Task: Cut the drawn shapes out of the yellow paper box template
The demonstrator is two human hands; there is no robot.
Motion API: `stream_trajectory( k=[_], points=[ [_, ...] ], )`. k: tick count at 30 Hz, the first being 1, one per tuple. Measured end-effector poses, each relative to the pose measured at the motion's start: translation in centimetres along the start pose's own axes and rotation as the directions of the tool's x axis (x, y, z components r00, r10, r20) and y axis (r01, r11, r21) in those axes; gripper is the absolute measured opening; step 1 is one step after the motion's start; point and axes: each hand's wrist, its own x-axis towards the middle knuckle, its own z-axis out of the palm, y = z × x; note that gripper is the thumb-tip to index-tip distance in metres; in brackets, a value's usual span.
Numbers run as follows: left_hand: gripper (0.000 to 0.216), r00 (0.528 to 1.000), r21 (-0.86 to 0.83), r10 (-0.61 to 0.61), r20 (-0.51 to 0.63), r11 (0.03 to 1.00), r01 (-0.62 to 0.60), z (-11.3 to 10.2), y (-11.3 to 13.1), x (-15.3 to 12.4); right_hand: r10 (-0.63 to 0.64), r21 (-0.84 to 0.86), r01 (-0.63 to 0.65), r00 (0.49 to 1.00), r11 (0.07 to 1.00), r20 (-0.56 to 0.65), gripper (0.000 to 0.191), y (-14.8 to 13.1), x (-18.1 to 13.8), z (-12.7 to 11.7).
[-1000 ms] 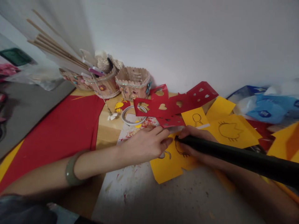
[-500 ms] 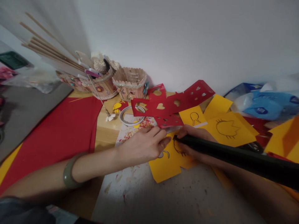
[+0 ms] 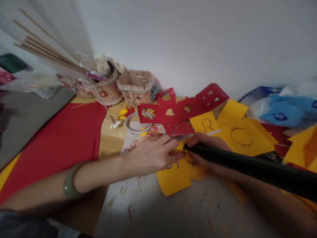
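Observation:
My right hand (image 3: pixel 210 145) grips a long black pen-like tool (image 3: pixel 237 163), its tip touching the dark outline drawn on a yellow paper (image 3: pixel 173 183). Whether the tip is a blade or a nib I cannot make out. My left hand (image 3: pixel 158 150) presses the left part of this paper down with bent fingers, the index finger close to the tip. A curved cut-out shows below these fingers. Under the paper lies a worn grey mat (image 3: pixel 158 211). Just behind both hands is a red paper (image 3: pixel 183 110) with hearts and other shapes cut out of it.
More yellow paper (image 3: pixel 240 135) with outlines lies right of the hands. Behind the left hand are a tape roll (image 3: pixel 127 127) and red and yellow scraps (image 3: pixel 138 142). Decorated baskets (image 3: pixel 136 89) stand by the wall, red sheets (image 3: pixel 56 142) lie left, and a blue packet (image 3: pixel 284 110) lies right.
The left index finger has stretched a little to the right, nearer the tool's tip. The tool stays at the drawn line, and the view has shifted slightly.

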Motion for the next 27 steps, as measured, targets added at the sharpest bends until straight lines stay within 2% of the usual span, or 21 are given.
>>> stream_trajectory(
  k=[4, 11, 20, 27],
  points=[
    [0.025, 0.999, -0.022, 0.021, 0.04, 1.0, -0.02, -0.05, -0.01, 0.34, -0.021, -0.015, 0.021, 1.0, 1.0, -0.01, 0.009, 0.3, -0.09, 0.11],
    [0.026, 1.0, -0.037, -0.002, 0.014, 0.999, 0.003, 0.24, 0.13, 0.41, -0.029, -0.046, 0.03, 0.999, 0.998, 0.02, 0.017, 0.97, -0.45, -0.09],
    [0.026, 0.999, -0.02, 0.041, 0.019, 0.999, -0.041, -0.31, -0.05, 0.34, -0.106, -0.116, 0.109, 0.994, 0.987, 0.032, 0.017, 0.75, -0.22, -0.07],
    [0.03, 0.998, 0.005, 0.055, 0.024, 0.998, -0.055, -0.07, -0.2, 0.14, -0.103, -0.137, 0.106, 0.994, 0.985, 0.031, 0.015, 0.76, -0.29, -0.07]
  ],
)
